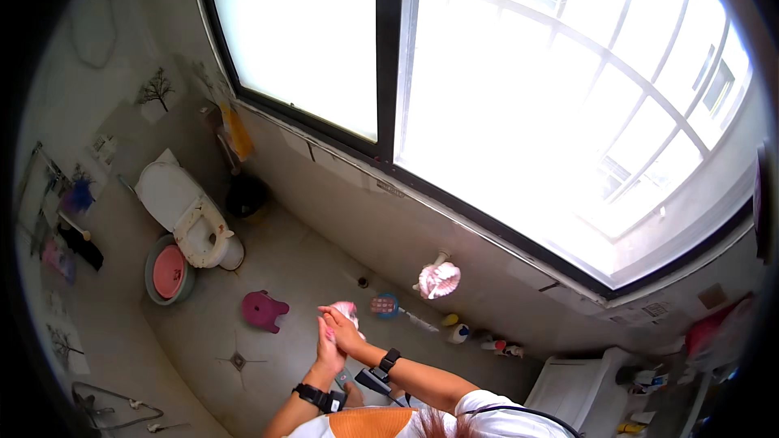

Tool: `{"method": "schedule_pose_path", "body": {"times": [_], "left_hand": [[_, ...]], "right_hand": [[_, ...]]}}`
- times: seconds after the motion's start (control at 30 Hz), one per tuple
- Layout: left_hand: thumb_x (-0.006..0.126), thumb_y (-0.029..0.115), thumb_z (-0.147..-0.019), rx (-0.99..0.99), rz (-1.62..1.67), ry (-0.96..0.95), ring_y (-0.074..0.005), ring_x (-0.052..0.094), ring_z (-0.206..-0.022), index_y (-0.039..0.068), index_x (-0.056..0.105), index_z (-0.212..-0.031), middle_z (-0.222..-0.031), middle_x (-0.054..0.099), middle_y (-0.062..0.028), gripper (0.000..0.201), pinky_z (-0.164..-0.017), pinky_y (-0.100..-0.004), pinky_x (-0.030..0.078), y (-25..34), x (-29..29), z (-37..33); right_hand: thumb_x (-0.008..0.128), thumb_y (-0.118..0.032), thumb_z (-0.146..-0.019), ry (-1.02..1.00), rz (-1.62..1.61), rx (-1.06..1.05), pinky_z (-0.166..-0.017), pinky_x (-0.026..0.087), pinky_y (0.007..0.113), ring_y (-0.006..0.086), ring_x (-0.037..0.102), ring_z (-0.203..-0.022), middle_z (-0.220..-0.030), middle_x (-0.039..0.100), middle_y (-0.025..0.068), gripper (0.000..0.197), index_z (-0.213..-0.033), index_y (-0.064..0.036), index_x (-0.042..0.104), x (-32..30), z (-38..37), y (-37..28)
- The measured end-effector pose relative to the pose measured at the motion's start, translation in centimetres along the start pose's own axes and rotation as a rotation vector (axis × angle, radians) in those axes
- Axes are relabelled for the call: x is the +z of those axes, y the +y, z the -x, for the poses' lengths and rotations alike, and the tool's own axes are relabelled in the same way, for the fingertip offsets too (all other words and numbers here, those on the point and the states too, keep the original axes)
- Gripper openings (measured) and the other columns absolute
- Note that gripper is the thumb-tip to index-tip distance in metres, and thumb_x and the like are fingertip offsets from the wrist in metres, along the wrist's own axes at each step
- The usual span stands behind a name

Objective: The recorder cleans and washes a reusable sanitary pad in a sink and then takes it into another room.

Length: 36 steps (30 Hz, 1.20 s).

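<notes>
In front of my body, over the bathroom floor, my two hands are pressed close together. My left hand (329, 352) is closed, with a bit of pink showing at its fingers. From the right, my right hand (346, 332) closes over the same bundle. A crumpled pink-and-white cloth (350, 310) sticks out beyond the right hand's fingers; the rest of it is hidden between my palms. Each wrist wears a black strap. On the wall ahead hangs a scrunched pink-and-white item (439, 281), apart from my hands.
A purple stool (264, 311) stands left of my hands. Further left are a toilet (174, 199), nested basins (152, 284) and a dark bin (246, 195). A blue-rimmed brush-like item (385, 305) and several bottles (458, 333) line the wall. A white cabinet (568, 385) stands right.
</notes>
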<state>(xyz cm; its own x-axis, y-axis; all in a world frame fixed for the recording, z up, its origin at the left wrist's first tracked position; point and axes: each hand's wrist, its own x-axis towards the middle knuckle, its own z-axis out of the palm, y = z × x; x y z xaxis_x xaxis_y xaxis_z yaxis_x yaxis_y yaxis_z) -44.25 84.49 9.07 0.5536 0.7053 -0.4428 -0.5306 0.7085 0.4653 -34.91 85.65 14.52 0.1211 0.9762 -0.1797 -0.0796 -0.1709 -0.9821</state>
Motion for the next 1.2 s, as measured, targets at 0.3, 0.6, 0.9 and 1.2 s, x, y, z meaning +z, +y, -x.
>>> {"method": "schedule_pose_path", "body": {"times": [0.3,0.6,0.9,1.2], "left_hand": [[0.024,0.05,-0.088,0.142,-0.099,-0.181,-0.0202,0.039,-0.114,0.012,0.03,-0.129,-0.125,0.04,-0.0046,0.056,-0.094,-0.0356,0.032,4.3,11.7,1.6],[0.027,0.046,-0.09,0.197,-0.154,-0.245,-0.0159,0.046,-0.105,0.011,0.043,-0.116,-0.114,0.047,-0.0031,0.046,-0.088,-0.0306,0.038,6.7,13.5,1.5],[0.035,0.036,-0.091,0.143,-0.077,-0.233,-0.0108,0.051,-0.09,0.016,0.049,-0.103,-0.097,0.053,0.0023,0.028,-0.08,-0.0254,0.04,5.9,13.6,2.7],[0.028,0.043,-0.09,0.152,-0.146,-0.235,-0.0153,0.049,-0.099,0.011,0.043,-0.116,-0.108,0.05,-0.0042,0.044,-0.086,-0.0288,0.04,8.3,12.4,3.2]], "right_hand": [[0.056,-0.011,-0.073,0.197,0.156,-0.531,-0.089,0.036,0.031,0.0253,0.048,-0.104,-0.105,0.053,0.0134,0.033,-0.105,-0.0035,0.048,-1.9,-0.5,-5.4],[0.047,-0.003,-0.08,0.223,-0.418,-0.044,-0.068,0.044,0.027,0.0179,0.055,-0.079,-0.088,0.055,0.0106,0.013,-0.093,-0.0034,0.046,0.4,1.9,-9.8],[0.044,-0.003,-0.083,0.445,0.0,-0.28,-0.062,0.045,0.029,0.0166,0.054,-0.071,-0.084,0.055,0.0096,0.008,-0.09,-0.0027,0.048,-2.6,-2.8,-9.0],[0.045,-0.003,-0.08,0.51,0.161,-0.416,-0.079,0.041,0.037,0.0307,0.052,-0.091,-0.096,0.054,0.0171,0.01,-0.09,-0.002,0.046,1.9,0.9,-9.2]]}}
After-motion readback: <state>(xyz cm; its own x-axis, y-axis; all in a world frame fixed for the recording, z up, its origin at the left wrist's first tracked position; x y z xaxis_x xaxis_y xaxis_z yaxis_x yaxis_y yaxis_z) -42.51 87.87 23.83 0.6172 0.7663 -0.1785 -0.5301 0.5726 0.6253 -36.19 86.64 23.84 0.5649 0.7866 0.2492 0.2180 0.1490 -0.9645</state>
